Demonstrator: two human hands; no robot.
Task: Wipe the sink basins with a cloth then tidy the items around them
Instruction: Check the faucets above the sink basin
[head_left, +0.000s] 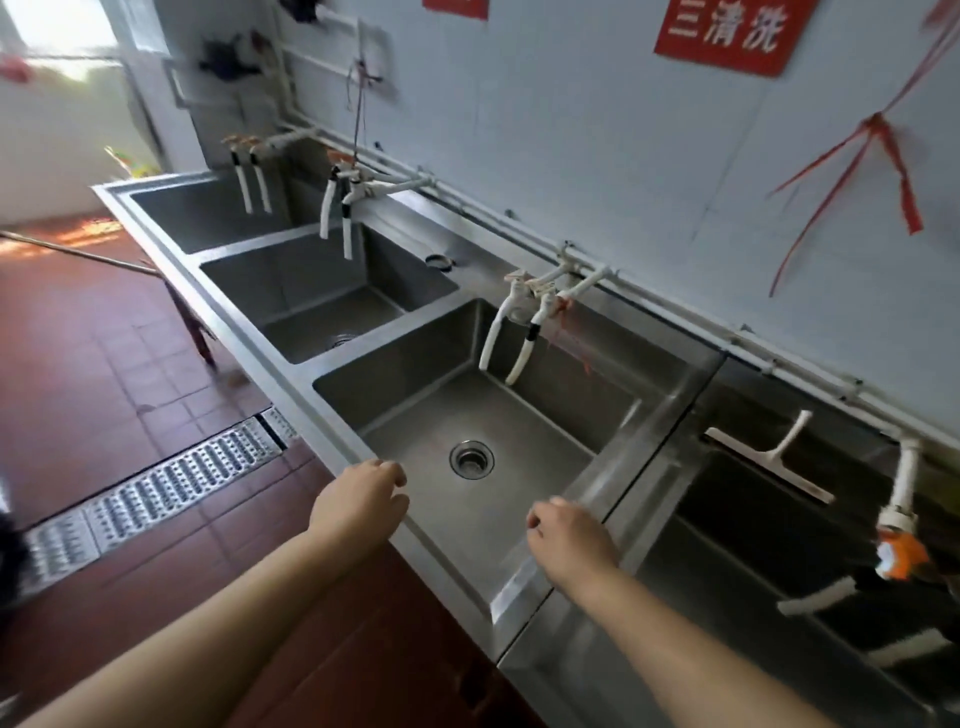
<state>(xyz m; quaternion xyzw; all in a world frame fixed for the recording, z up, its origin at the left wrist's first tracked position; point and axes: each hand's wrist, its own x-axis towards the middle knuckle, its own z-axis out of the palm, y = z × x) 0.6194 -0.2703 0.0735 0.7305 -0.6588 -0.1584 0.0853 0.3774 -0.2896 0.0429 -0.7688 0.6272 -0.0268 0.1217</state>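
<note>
Head view: both hands (358, 499) (569, 540) loosely curled, holding nothing, at near sink basin (415, 374) rim.

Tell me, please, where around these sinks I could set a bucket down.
The nearest basin is bare around its drain, below the hoses. The middle basin is also bare. The right-hand basin is crowded by the squeegee. Both hands are at the front rim.

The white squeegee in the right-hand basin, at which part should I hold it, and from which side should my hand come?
Probably grip the squeegee by its handle, which sticks up from the middle of the long blade toward the wall. Come down from above with the right hand, since it is nearer; the blade itself looks too wide and flat to hold well.
</note>
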